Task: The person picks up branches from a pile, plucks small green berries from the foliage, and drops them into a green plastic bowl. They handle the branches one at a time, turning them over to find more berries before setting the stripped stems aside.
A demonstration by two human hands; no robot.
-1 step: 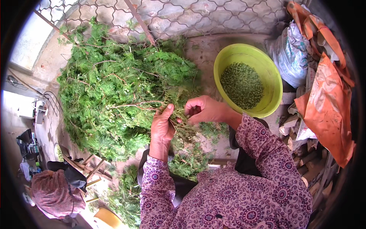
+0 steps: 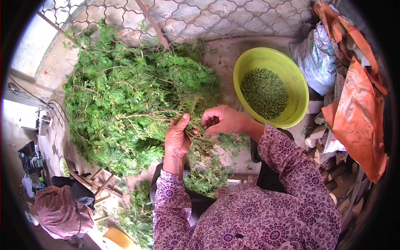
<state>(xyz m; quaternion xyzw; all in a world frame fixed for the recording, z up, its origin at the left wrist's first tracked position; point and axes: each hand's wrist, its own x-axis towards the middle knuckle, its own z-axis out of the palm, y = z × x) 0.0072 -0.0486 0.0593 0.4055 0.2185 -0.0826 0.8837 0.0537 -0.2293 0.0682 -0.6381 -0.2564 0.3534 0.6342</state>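
Holding a sprig [image 2: 164,111] in the left hand [image 2: 178,137], thumb pressed along the top, fingers closed round the stem. Trailing bare brown stem out to the left, over the near edge of the pile [image 2: 129,91], with leafy tips out to the right. Reaching in at those tips with the right hand [image 2: 227,118], thumb and forefinger bent toward each other in a narrow curl at the edge of the leaf. Impossible to tell from this view: pinched on something small, or bare.

Judging by the small green cones [image 2: 265,93] heaped in the bottom of the tub [image 2: 298,89], most likely at the picking step: stripping cones off a single sprig. Well under way, to go by the heap in the tub, yet probably far from through the pile.

For the next move: hold the left grip firm near the leafy end, feel for a cone, nip close to its base and tug lightly, without tearing leaf along. After that, swing a short way right, over the tub's near rim, and let go inside rather than onto the floor [image 2: 223,62]. Apt to go wrong by losing a cone among the greens. Perhaps worth turning the sprig first, with its tips partly hidden behind the fingers.
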